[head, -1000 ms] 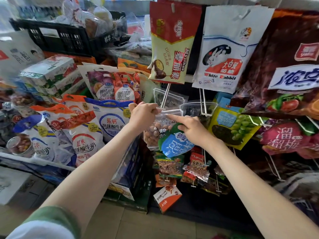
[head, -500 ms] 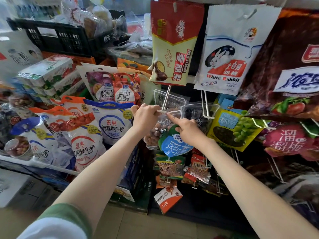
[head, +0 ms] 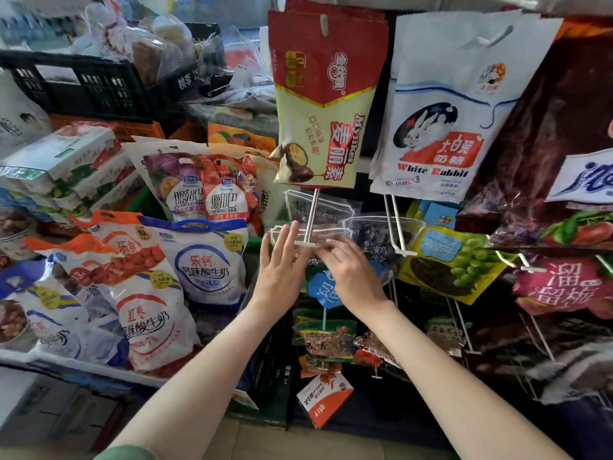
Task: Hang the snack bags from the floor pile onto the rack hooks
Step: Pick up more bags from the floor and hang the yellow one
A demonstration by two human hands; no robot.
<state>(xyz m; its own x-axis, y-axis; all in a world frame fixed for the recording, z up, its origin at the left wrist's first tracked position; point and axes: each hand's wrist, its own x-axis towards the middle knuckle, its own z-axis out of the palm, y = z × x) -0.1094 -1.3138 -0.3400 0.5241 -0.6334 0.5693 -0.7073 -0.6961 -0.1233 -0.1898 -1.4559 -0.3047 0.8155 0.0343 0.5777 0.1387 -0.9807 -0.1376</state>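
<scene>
Left hand flat, fingers straight, against a glossy clear snack bag, right hand pinching its top edge at the T-shaped tip of a thin white wire hook, smooth red-and-cream pouch hanging beyond.

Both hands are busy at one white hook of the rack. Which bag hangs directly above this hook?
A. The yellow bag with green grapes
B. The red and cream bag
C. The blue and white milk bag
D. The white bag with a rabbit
B: the red and cream bag hangs just above the white hook, where the left hand and the right hand handle a clear bag.
</scene>
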